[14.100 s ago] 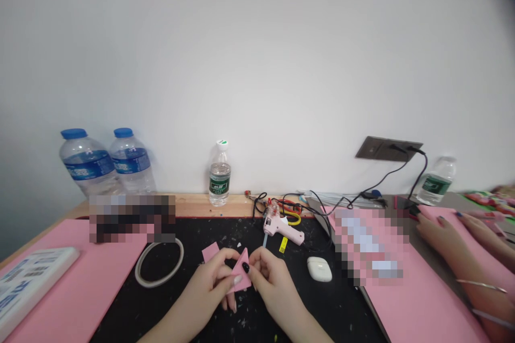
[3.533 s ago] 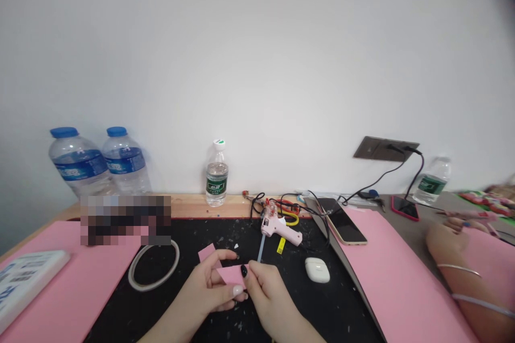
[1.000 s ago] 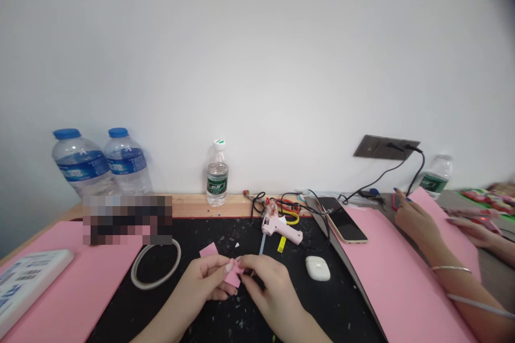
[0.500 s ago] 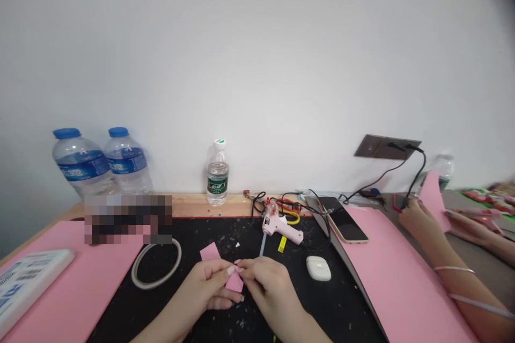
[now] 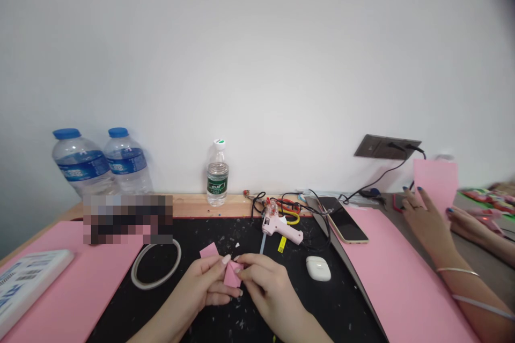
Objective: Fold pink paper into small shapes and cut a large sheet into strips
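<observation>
**head view:** looking down at a wooden counter (image 5: 193,206) with a black work mat (image 5: 177,231) on it, and the wearer's hands are working low and center.

**left hand (image 5: 205,281):** fingers (image 5: 217,263) closed, pinching the left edge of the pink foam piece (image 5: 232,274) against the thumb, so it's braced from that side.

**right hand (image 5: 267,284):** fingers (image 5: 249,261) also closed on the same piece, just beside the left hand. No gap between the hands, so the foam seems held tight between them.

**foam piece:** sits upright between both hands, above the mat, not touching it as far as I can tell. Part of it is hidden by the fingers.

**loose bits:** a small pink foam square (image 5: 208,250) lies on the mat right by the hands, handy to grab.

**glue gun:** a pink glue gun (image 5: 279,233) lies on the mat just past the hands, its clear glue stick (image 5: 261,243) pointing their way, probably kept there for reach.

**rest:** tape ring (image 5: 133,270) on the left, white earbud case (image 5: 317,268) on the right, phone (image 5: 341,226) on a pink foam sheet (image 5: 402,284).

**co-worker:** at far right, a co-worker's hand (image 5: 426,219) holds up a pink foam sheet (image 5: 436,182).
</observation>
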Demonstrator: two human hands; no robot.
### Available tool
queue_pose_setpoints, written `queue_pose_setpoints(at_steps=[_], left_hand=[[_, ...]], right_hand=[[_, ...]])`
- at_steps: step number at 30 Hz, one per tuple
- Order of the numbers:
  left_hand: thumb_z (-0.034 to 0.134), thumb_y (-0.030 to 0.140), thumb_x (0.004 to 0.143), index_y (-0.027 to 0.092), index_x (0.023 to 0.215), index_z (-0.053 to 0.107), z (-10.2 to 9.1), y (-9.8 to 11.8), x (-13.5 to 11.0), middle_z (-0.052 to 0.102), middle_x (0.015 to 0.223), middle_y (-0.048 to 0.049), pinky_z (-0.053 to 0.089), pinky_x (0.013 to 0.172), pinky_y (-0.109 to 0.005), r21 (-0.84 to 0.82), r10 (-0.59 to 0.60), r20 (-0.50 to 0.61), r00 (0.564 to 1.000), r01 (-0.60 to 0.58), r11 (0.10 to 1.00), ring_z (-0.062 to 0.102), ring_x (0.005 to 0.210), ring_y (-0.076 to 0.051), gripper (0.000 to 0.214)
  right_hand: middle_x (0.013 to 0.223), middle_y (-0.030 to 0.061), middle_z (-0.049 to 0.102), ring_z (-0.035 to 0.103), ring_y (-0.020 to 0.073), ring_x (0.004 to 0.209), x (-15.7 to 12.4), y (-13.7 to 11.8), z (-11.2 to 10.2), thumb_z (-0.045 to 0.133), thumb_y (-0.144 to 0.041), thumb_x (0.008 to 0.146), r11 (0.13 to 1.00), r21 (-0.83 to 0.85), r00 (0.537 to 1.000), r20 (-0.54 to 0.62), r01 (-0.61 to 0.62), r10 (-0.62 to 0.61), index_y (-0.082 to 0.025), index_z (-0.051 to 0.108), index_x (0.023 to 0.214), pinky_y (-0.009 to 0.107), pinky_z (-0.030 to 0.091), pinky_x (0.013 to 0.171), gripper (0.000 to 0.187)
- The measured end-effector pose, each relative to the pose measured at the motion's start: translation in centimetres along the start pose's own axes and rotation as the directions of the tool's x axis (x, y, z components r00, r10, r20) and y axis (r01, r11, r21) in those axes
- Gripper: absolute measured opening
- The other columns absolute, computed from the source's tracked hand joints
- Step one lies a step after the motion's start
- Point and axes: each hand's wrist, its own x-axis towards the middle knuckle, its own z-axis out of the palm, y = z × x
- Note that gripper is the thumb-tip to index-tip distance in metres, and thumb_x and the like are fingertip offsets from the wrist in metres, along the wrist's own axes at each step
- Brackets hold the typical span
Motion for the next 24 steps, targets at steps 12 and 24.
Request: queue_pose_setpoints(at_steps=[12,24], left_hand=[[0.057,0.044,0.074,0.016,0.074,0.06,-0.1,-0.1,0.2,0.066,0.066,-0.0002,0.049,0.052,-0.021,0.259,0.175,0.004,0.985,-0.17,0.951,0.068,0.061,-0.018,0.028],[0.055,0.043,0.076,0.017,0.076,0.059,0.5,-0.4,-0.1,0.065,0.064,0.0005,0.049,0.052,-0.021,0.278,0.165,0.072,0.984,-0.178,0.944,0.067,0.06,-0.016,0.026]], right_hand=[[0.074,0.0001,0.056,0.052,0.0111,0.064,0.0,-0.4,0.3,0.045,-0.006,0.077,0.935,0.124,0.939,-0.054,-0.332,0.34,-0.018,0.05,0.082,0.019,0.041,0.055,0.014],[0.053,-0.0064,0.036,0.035,0.0076,0.05,0.0,0.2,1.0,0.038,-0.01,0.085,0.939,0.049,0.938,0.083,-0.34,0.336,-0.018,0.034,0.059,0.018,0.026,0.047,0.027]])
